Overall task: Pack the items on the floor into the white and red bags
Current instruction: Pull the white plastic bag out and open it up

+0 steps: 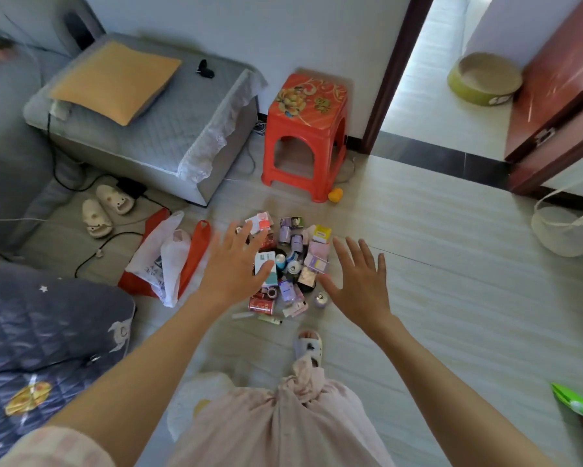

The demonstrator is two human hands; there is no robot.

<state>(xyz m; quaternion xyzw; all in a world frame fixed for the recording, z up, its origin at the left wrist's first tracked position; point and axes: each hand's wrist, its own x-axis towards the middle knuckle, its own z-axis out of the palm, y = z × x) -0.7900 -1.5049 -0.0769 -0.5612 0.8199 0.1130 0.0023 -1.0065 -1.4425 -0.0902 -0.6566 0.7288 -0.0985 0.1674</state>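
This is a room in a home, probably a living room. To the left of the open hands there is a grey sofa [10, 136] with a quilted footstool [155, 129] and an orange cushion [115, 79] on it. House slippers [106, 208] lie on the tiled floor [451, 298] near a charger cable. Beyond the hands a red plastic stool [305, 133] stands against the wall. To the far right a wooden door [559, 96] is open to another room, where a round pet bed [485, 79] lies.
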